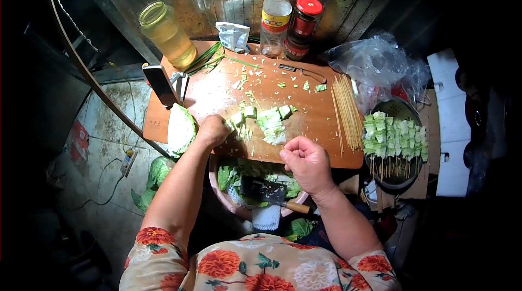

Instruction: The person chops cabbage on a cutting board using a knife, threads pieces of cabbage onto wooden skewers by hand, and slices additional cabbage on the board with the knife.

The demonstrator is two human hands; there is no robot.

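Observation:
My left hand [213, 129] rests low on the wooden table [310, 122], fingers curled in and largely hidden, right beside cut cabbage pieces [250, 111]. What it holds, if anything, does not show. Over the table's front edge, my right hand [309, 165] is closed in a pinch; anything between its fingertips is too small to make out. Between the hands lies a bigger cluster of cabbage leaves [272, 128]. A large cabbage wedge [181, 129] stands left of my left hand. Bare wooden skewers [346, 111] lie in a bundle to the right.
Below the table edge, a basin [213, 182] holds cabbage scraps and a cleaver [263, 190]. Threaded cabbage skewers [396, 136] sit over a dark bowl [399, 182] at right. A phone [161, 85], an oil jar [168, 35], a bottle [275, 19] and a peeler [302, 71] stand or lie farther back.

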